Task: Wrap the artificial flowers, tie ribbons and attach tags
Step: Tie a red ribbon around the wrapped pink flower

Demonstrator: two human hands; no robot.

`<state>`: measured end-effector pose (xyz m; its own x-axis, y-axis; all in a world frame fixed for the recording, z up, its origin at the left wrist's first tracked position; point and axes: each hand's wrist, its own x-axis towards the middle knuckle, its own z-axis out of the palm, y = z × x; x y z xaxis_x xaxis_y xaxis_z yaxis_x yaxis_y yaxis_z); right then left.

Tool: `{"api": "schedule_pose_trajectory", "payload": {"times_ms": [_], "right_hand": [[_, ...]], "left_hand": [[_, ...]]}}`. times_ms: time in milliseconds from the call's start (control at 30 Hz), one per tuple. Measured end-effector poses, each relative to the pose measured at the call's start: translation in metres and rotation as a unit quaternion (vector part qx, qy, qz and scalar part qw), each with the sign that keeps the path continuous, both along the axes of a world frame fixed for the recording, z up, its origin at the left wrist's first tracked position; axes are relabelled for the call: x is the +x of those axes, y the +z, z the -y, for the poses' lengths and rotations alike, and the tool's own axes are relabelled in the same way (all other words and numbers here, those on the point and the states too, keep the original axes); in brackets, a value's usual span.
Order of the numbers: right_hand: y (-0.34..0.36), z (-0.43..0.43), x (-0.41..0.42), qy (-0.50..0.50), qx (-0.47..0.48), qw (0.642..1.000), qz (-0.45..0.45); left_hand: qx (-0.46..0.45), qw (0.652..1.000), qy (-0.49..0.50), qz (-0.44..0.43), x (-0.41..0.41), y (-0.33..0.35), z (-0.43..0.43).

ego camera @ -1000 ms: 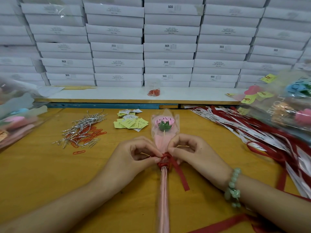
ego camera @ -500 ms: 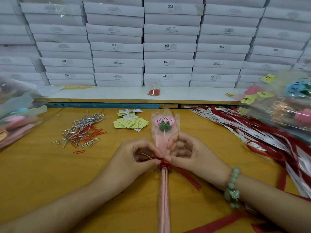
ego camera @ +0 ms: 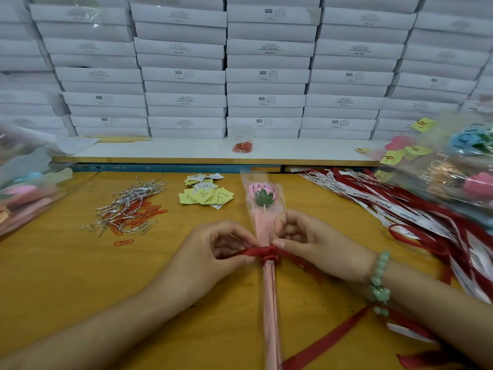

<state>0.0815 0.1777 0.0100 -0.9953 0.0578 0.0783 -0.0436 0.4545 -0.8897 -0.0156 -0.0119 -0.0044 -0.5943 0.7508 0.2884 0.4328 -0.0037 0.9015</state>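
Wrapped flower (ego camera: 264, 209) lies between left hand (ego camera: 210, 259) and right hand (ego camera: 317, 249).

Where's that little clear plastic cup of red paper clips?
The clear plastic cup stands centre of the head view on the white shelf, before the stacked white boxes.

Single head-worn view looks forward and down, close over the table (ego camera: 66, 276).
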Motion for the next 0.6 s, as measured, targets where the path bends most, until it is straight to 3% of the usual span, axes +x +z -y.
{"api": "schedule_pose_trajectory", "payload": {"times_ms": [233, 600], "right_hand": [[0.004, -0.015, -0.003, 0.050, -0.034, 0.997, 0.051], [-0.002, -0.019, -0.003, 0.066, -0.037, 0.997, 0.019]], "left_hand": [[-0.024, 0.999, 0.006, -0.028, 0.003, 0.003, 0.002], [-0.034, 0.998, 0.001, -0.044, 0.003, 0.003, 0.001]]}}
